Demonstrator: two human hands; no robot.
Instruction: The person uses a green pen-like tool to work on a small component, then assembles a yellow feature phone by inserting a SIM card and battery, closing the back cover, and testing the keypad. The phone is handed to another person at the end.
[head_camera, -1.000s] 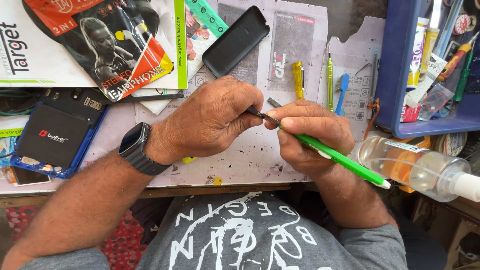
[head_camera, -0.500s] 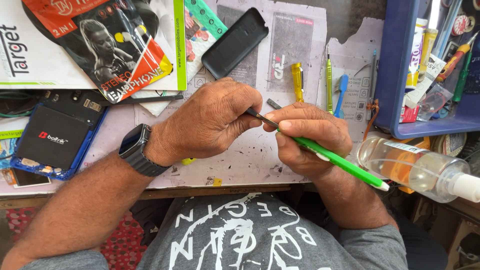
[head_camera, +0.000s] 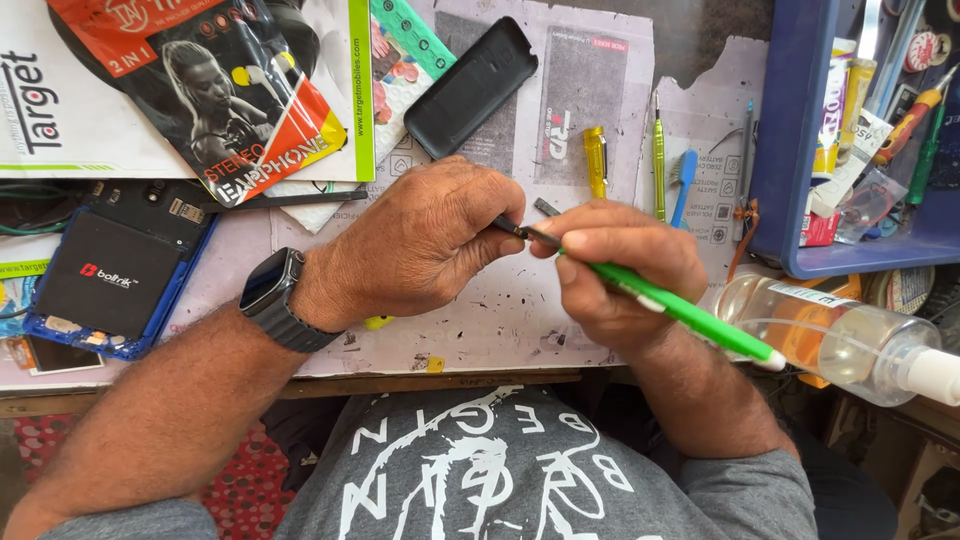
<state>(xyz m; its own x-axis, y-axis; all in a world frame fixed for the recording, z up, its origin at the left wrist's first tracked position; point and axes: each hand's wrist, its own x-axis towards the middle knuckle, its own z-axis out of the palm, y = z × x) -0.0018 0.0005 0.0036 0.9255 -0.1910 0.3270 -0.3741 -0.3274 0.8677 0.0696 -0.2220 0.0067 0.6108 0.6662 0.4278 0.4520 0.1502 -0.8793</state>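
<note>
- Screwdriver (head_camera: 670, 305): green handle, thin dark shaft; held at the centre of the bench, handle running out toward 4 o'clock, tip toward 10 o'clock.
- Right hand (head_camera: 625, 270): closed around the fore part of the green handle, fingers wrapped tight.
- Left hand (head_camera: 430, 240): fingertips pinched narrowly on the dark tip end; what lies between them cannot be told. A dark watch (head_camera: 272, 295) is worn on the wrist.
- Handling, as judged: light, stiff, smooth plastic likely to slip; the slim tip is judged the delicate part. Best taken by the handle just behind the shaft.
- Earphone pack (head_camera: 215, 90): at 11 o'clock, flat, red, black and white with a green edge strip.
- Phone cover (head_camera: 470, 85): at 12 o'clock, black, rounded, lying on grey printed paper.
- Phone (head_camera: 115, 275): at 9 o'clock, blue body, back off, black battery with a small red label.
- Tray (head_camera: 800, 150): at 2 o'clock, blue, packed with tools and small packets.
- Bottle (head_camera: 850, 340): at 4 o'clock, clear, on its side, white label band, white cap.
- Small yellow, green and blue tools lie at 1 o'clock, apart from the hands.
</note>
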